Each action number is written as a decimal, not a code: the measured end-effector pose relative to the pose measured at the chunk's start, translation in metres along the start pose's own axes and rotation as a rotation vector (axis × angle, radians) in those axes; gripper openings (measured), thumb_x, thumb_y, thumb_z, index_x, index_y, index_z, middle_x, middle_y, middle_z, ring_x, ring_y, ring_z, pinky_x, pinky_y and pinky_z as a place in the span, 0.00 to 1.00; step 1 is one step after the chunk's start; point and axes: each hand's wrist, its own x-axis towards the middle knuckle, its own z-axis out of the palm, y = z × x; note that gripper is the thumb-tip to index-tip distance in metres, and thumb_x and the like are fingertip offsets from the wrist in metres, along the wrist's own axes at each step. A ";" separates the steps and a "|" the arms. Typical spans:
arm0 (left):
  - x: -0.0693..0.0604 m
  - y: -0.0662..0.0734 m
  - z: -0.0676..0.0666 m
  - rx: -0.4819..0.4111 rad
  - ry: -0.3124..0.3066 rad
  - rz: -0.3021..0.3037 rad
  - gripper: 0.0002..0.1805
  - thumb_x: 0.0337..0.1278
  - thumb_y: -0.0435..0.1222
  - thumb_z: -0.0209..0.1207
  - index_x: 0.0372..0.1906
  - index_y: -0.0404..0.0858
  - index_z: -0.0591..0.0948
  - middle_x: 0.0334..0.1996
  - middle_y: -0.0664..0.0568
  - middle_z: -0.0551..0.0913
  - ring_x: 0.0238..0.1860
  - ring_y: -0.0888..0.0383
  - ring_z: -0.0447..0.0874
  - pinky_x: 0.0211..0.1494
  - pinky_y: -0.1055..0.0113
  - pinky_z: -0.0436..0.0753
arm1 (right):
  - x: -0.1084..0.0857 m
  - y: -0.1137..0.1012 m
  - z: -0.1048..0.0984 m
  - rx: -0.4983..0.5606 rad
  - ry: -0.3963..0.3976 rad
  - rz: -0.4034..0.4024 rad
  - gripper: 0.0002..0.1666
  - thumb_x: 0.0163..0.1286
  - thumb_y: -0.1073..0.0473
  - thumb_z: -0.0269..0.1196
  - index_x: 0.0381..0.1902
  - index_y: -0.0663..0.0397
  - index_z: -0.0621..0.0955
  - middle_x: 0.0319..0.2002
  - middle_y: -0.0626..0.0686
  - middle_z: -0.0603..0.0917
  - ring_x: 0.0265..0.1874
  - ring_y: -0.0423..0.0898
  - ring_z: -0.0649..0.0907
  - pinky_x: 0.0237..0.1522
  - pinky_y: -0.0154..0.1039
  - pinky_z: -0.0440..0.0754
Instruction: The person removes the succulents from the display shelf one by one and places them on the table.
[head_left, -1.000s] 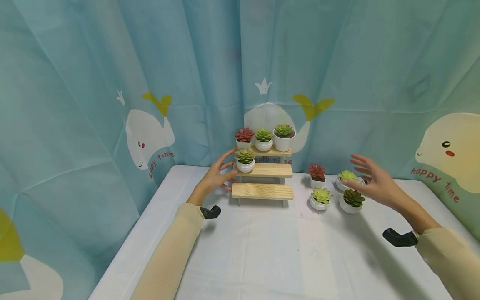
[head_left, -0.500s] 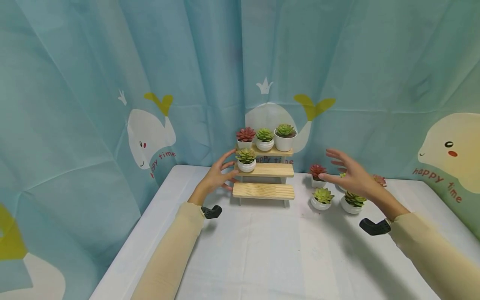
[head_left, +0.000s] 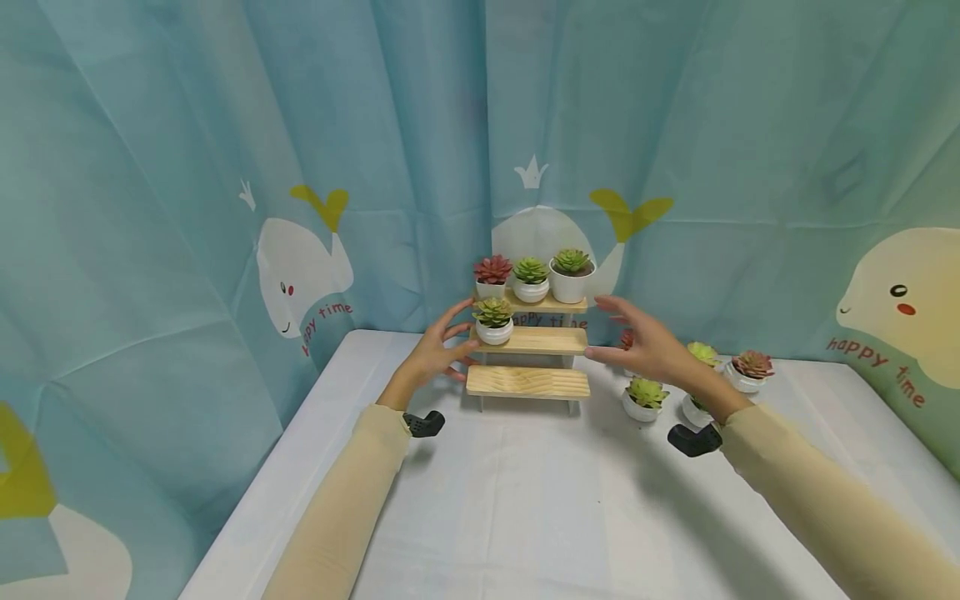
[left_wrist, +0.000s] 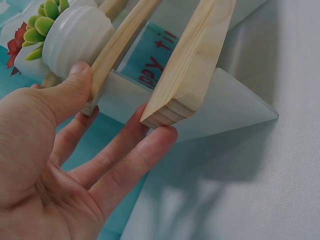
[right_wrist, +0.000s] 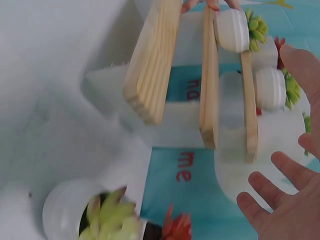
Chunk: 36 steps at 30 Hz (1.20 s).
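Note:
A three-step wooden plant stand (head_left: 528, 382) has pale plank steps and whitish side supports. At its left end my left hand (head_left: 432, 352) holds it: in the left wrist view the thumb lies over the middle step (left_wrist: 116, 47) and fingertips touch the step ends. A green potted succulent (head_left: 494, 322) sits on the middle step beside that thumb. On the top step stand a red succulent (head_left: 492, 275) and two green succulents (head_left: 531, 280) in white pots. My right hand (head_left: 645, 343), thumb and fingers spread apart and holding nothing, hovers by the stand's right end.
On the white-covered table (head_left: 525, 500), right of the stand, are several potted succulents: a light green one (head_left: 643, 398), a reddish one (head_left: 748, 371) and others partly behind my right arm. A blue curtain (head_left: 420, 125) with whale prints hangs behind.
My right hand has moved left from above the loose pots to the stand's right end, its fingers still spread. My left hand has stayed at the stand's left end.

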 end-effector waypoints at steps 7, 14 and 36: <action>-0.001 0.000 0.001 0.007 0.009 -0.004 0.42 0.71 0.37 0.64 0.81 0.65 0.58 0.79 0.40 0.58 0.71 0.35 0.70 0.36 0.41 0.89 | 0.015 -0.008 0.018 0.023 -0.023 -0.037 0.52 0.67 0.46 0.73 0.81 0.48 0.59 0.77 0.58 0.64 0.71 0.65 0.70 0.66 0.67 0.71; -0.001 -0.001 0.001 0.016 0.008 -0.003 0.42 0.71 0.37 0.64 0.81 0.65 0.57 0.79 0.40 0.59 0.69 0.34 0.73 0.36 0.41 0.89 | 0.030 -0.020 0.035 0.059 -0.037 -0.037 0.53 0.67 0.47 0.74 0.81 0.51 0.59 0.76 0.60 0.66 0.69 0.65 0.71 0.65 0.68 0.72; 0.000 -0.002 0.000 0.013 0.009 0.000 0.42 0.72 0.37 0.63 0.81 0.65 0.57 0.79 0.39 0.58 0.63 0.29 0.76 0.36 0.43 0.90 | 0.067 -0.034 0.093 0.202 0.040 -0.051 0.42 0.67 0.54 0.74 0.73 0.56 0.69 0.65 0.63 0.78 0.63 0.60 0.79 0.66 0.59 0.75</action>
